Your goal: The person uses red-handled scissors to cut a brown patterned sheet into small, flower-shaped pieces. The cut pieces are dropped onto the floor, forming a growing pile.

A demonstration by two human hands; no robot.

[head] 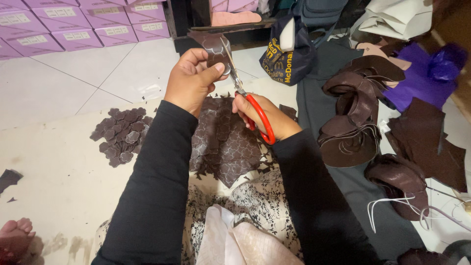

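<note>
White tiled floor here, a pale mat spread over it, and stacked lilac cardboard boxes along the far wall, all closed, so what they hold can't be seen. The left hand pinches a small dark brown embossed leather scrap between thumb and fingers, held up above the lap. The right hand is curled through the red-handled steel scissors, blades meeting that scrap. It looks thin, light and floppy, so gripping it close beside the cut line seems wise. Below, a larger brown patterned leather sheet drapes over the lap, and a heap of cut flower-shaped brown pieces lies towards the mat's far edge. A dark blue plastic bag sits beyond, contents hidden.
</note>
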